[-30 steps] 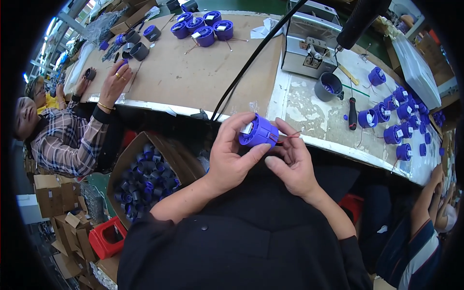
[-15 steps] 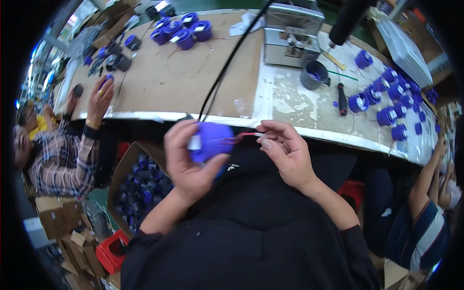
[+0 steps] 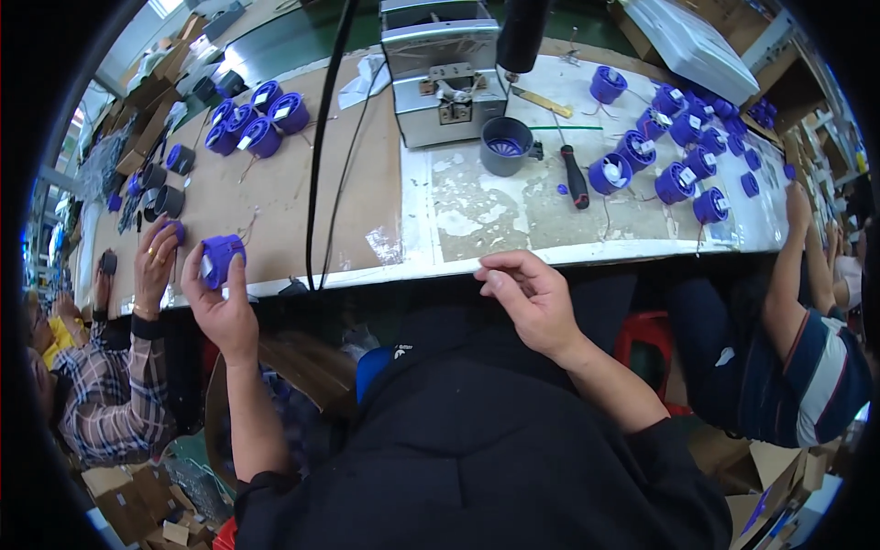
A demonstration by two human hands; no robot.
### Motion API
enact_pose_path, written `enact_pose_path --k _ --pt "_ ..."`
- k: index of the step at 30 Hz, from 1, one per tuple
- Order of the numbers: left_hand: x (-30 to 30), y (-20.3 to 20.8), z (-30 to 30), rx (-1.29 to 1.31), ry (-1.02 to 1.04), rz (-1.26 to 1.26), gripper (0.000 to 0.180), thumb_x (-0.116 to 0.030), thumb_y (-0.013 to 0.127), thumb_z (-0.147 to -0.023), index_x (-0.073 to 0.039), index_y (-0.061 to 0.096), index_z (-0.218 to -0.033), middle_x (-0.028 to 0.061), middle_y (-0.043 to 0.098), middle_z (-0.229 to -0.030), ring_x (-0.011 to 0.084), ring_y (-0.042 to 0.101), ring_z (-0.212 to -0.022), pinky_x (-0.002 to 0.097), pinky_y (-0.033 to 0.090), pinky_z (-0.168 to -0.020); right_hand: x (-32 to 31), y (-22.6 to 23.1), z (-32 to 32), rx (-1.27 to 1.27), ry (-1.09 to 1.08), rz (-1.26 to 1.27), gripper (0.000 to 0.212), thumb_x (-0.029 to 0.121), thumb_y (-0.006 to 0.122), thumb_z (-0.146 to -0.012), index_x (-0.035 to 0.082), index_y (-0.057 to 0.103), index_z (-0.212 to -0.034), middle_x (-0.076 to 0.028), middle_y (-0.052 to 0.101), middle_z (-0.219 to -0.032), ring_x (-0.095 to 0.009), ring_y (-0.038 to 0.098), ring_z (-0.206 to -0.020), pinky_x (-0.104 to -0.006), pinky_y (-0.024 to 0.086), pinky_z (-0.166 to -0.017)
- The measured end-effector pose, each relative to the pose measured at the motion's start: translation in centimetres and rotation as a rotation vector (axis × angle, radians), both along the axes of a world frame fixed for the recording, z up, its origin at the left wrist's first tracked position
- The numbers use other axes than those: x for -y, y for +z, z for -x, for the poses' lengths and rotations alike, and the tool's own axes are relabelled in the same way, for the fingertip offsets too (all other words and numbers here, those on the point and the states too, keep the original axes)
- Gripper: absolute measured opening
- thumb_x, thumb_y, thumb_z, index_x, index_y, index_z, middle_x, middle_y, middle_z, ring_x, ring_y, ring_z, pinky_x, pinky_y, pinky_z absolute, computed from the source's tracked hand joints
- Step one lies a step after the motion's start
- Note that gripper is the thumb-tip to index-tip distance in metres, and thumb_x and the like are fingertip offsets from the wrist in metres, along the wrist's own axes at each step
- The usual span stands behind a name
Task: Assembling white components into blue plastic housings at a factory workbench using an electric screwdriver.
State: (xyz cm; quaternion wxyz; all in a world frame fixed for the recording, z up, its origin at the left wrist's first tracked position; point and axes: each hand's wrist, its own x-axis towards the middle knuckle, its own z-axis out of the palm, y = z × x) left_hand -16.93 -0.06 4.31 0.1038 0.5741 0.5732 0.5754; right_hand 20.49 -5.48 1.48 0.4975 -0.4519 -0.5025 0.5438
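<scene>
My left hand (image 3: pixel 223 312) is at the front left edge of the table, closed around a purple cylindrical housing (image 3: pixel 222 259) with a white label. Thin wires rise from the housing's far side. My right hand (image 3: pixel 536 307) hovers by the front edge, thumb and fingertips pinched together. Whether anything small sits in that pinch cannot be made out. On the table behind my left hand stands a cluster of similar purple housings (image 3: pixel 261 137) with wires trailing from them.
A metal machine (image 3: pixel 440 92) stands at the back. Before it are a dark cup (image 3: pixel 506 147) with a purple piece inside, a screwdriver (image 3: pixel 575 177) and a yellow-handled tool (image 3: pixel 543 101). More purple housings (image 3: pixel 674 183) spread rightward. Co-workers' hands are at far left (image 3: pixel 154 266) and right (image 3: pixel 797 206).
My left hand has carried the purple housing left, away from my right hand, and its wires have left my right fingers. The view has shifted to the right.
</scene>
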Motion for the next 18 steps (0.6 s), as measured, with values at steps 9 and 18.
enact_pose_path --k 9,18 --pt "1.3 0.2 -3.1 -0.147 -0.063 -0.094 0.059 -0.003 0.078 -0.081 -0.001 0.052 -0.134 0.0143 0.049 -0.137 0.0267 0.055 -0.118 0.0339 0.043 -0.106 0.2 1.4 1.8 -0.059 0.037 0.011 0.02 0.001 0.055 -0.099 -0.003 0.062 -0.118 -0.014 0.069 -0.104 -0.016 0.065 -0.087 -0.0254 0.054 -0.082" --pt "5.6 1.1 -4.6 0.106 -0.33 -0.052 0.077 0.008 0.074 -0.077 -0.004 0.039 -0.144 0.0171 0.042 -0.145 0.0293 0.053 -0.125 0.0386 0.045 -0.108 -1.4 5.5 7.9 0.071 0.403 -0.269 0.021 0.0 0.058 -0.095 -0.002 0.063 -0.116 -0.01 0.068 -0.101 -0.016 0.063 -0.085 -0.0248 0.051 -0.079"
